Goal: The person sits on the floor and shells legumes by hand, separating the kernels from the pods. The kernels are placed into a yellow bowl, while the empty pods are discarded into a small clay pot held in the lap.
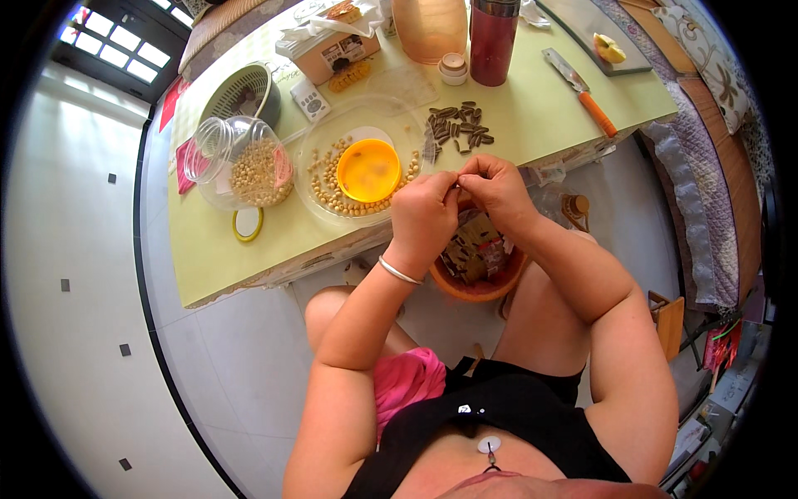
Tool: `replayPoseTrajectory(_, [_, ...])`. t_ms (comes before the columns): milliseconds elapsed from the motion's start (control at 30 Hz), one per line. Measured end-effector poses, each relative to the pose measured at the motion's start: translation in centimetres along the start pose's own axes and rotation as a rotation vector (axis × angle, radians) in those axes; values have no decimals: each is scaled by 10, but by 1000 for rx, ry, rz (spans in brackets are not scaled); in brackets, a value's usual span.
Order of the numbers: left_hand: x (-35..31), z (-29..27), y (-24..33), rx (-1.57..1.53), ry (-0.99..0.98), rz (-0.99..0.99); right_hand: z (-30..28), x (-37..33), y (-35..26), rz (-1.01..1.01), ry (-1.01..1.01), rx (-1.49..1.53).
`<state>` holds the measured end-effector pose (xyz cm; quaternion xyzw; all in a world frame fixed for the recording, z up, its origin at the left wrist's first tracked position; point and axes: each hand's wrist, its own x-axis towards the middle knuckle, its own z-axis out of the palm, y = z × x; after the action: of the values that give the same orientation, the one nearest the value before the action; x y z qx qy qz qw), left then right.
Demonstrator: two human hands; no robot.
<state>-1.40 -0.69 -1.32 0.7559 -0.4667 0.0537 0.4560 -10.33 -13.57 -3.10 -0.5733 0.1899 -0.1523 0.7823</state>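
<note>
My left hand (422, 211) and my right hand (499, 195) meet at the table's near edge, fingertips pinched together. A small dark sliver, seemingly a sunflower seed (457, 185), shows between them, mostly covered by the fingers. Just beyond lies a loose pile of dark sunflower seeds (460, 125). Left of my hands sits a clear round plastic tray (309, 137) with pale round beans (332, 198) around a yellow dish (368, 170). Below my hands, between my knees, stands an orange-brown bin (474, 293) holding dark shells and wrappers.
A clear jar (241, 166) of beans lies tilted beside a grey-green strainer (268, 98). Behind stand a tissue box (337, 54), a white remote (310, 100) and a dark red flask (492, 46). At right lie an orange-handled knife (582, 90) and a board (582, 33) with a fruit piece (608, 48).
</note>
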Motion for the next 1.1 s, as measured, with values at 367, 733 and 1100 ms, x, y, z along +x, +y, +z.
replayPoseTrajectory(367, [-2,-1,0,-324,-71,-255,-2,0,-1,92,25,141])
replayPoseTrajectory(733, [4,-3,-4,-1050,-161,-725,-4,-6,-12,-31,26,-52])
replayPoseTrajectory(1100, [12,-19,-5,-772,-100,-603,-6,-6,-19,-61,-12,-183])
